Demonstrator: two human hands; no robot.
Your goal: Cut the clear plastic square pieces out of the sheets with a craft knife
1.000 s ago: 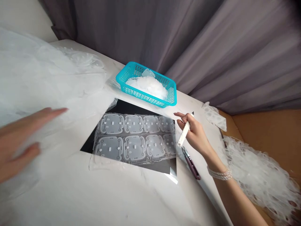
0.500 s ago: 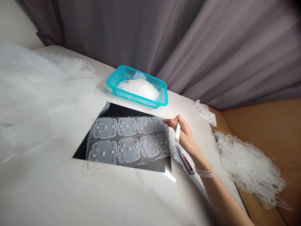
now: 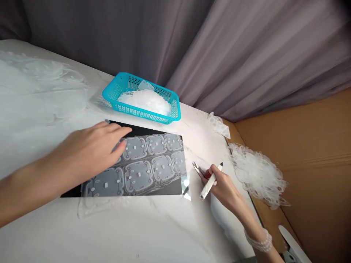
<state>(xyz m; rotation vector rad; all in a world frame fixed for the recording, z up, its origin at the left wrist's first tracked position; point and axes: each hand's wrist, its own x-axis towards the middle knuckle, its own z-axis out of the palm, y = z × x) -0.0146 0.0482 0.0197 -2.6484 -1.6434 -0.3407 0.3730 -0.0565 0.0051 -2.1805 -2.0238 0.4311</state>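
Observation:
My right hand holds a slim white-wrapped tool with a dark pointed tip, like a craft knife. Its fingers also close on the dark red handle of small thread snips, whose blades point away from me. Over the left part of a clear plastic sheet, my left hand is open, fingers stretched and thumb apart; whether it touches the sheet I cannot tell. Rows of rounded-square moulded pieces fill the sheet, which lies on a black board and overhangs its near edge.
A turquoise basket holding translucent pieces stands behind the board. Stacked plastic sheets cover the table's left side. To the right lie a perforated scrap and a heap of cut-out plastic waste by a cardboard box. Grey curtains hang behind.
My left hand has come in from the left, over the sheet. The right hand has moved down to the snips and taken hold of their handle, keeping the white tool. The view has shifted rightward.

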